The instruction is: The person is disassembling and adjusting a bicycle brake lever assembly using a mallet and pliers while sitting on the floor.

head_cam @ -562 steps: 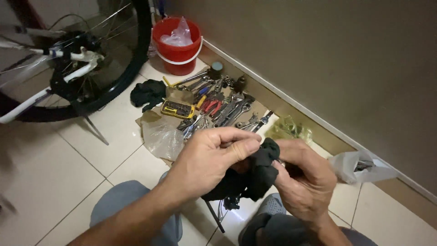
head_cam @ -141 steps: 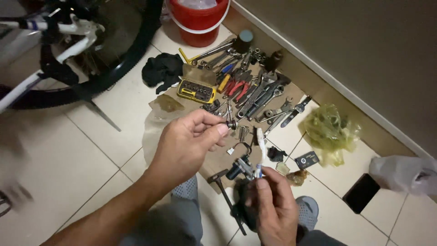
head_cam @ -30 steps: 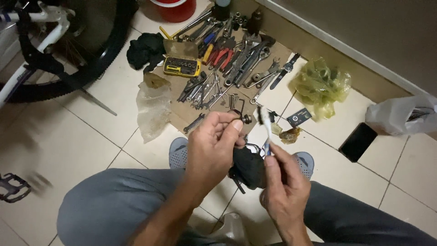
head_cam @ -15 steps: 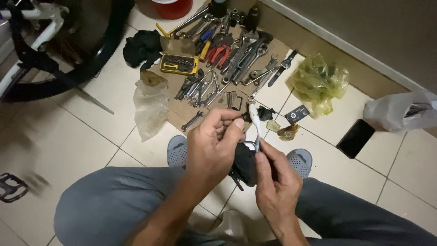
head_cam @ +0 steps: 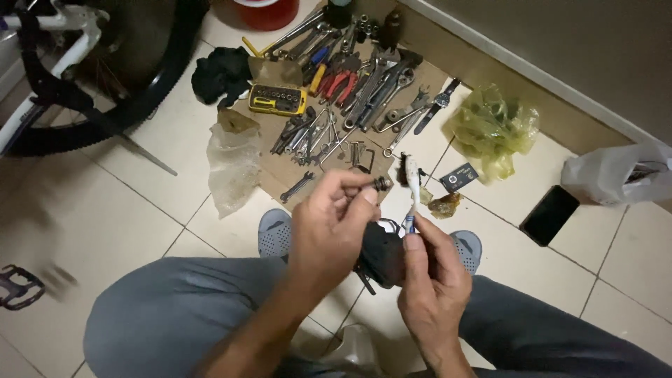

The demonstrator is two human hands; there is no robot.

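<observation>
Nearest: grey-trousered knees [head_cam: 175,315] spread to either side, grey perforated clogs [head_cam: 276,234] flat on pale floor tiles [head_cam: 140,210]. Above the lap, left hand [head_cam: 329,234] raised, grip pressed together, pinching a small dark metal part [head_cam: 382,185] between thumb and fingertips. Just beside it, right hand [head_cam: 430,280] closed around a black rag [head_cam: 383,253] and pinching the handle of a white toothbrush [head_cam: 411,189], bristle end pointing up and away, close to the small part; touching or not, cannot tell. Beyond the hands, a flat sheet of brown cardboard [head_cam: 276,171] on the tiles, strewn with spanners and loose keys [head_cam: 315,133], red-handled pliers [head_cam: 336,84] and a yellow bit case [head_cam: 278,99]. Left of the cardboard, a crumpled clear plastic bag [head_cam: 233,164] and a black cloth [head_cam: 220,70]. To the right, a yellow-green plastic bag [head_cam: 493,129], a small dark card [head_cam: 459,177], a black phone [head_cam: 549,215] lying face down, and a white plastic bag [head_cam: 619,175] near the wall. Far left, a bicycle wheel [head_cam: 140,91] with white frame, a loose pedal [head_cam: 17,287] blurred at the edge. Farthest: a red bucket [head_cam: 269,10] and a plain grey wall [head_cam: 560,42] with pale skirting.
</observation>
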